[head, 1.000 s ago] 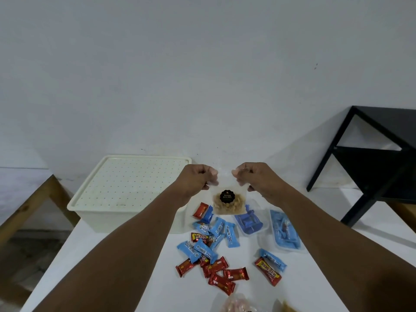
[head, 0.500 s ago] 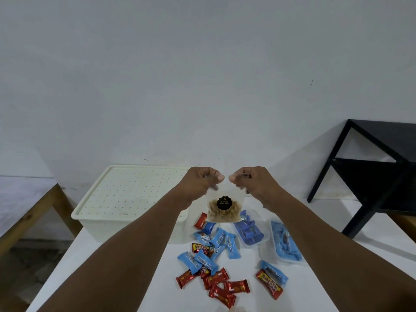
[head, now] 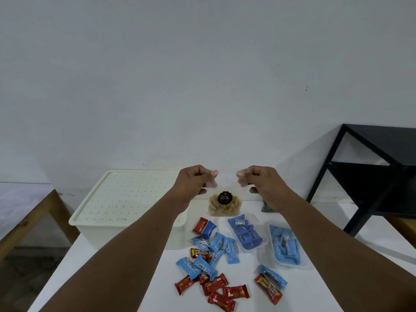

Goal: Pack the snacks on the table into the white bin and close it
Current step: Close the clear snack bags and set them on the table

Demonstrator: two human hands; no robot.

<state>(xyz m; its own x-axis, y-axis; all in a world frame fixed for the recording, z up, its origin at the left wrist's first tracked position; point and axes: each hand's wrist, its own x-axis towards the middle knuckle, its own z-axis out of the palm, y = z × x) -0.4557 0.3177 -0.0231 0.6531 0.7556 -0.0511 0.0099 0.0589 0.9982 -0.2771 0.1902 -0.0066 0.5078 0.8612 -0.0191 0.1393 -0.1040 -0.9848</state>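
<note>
Both hands hold up a clear bag of tan snacks [head: 225,204] with a round black label, above the table's far side. My left hand [head: 193,181] pinches its top left corner, my right hand [head: 261,181] its top right corner. The white bin [head: 108,228] stands at the far left of the table with its dotted lid [head: 126,194] on. Several blue and red wrapped snack bars [head: 211,255] lie scattered on the white table [head: 108,284]. Two clear packs of blue snacks [head: 245,233] [head: 284,246] lie to the right.
A small dark packet [head: 266,208] lies behind my right forearm. A black metal shelf frame [head: 371,181] stands at the right beside the table. A wooden-legged table [head: 27,212] is at the left. A plain wall runs behind.
The two hands have kept hold of the snack bag and drawn slightly apart along its top. The view has tilted a little.
</note>
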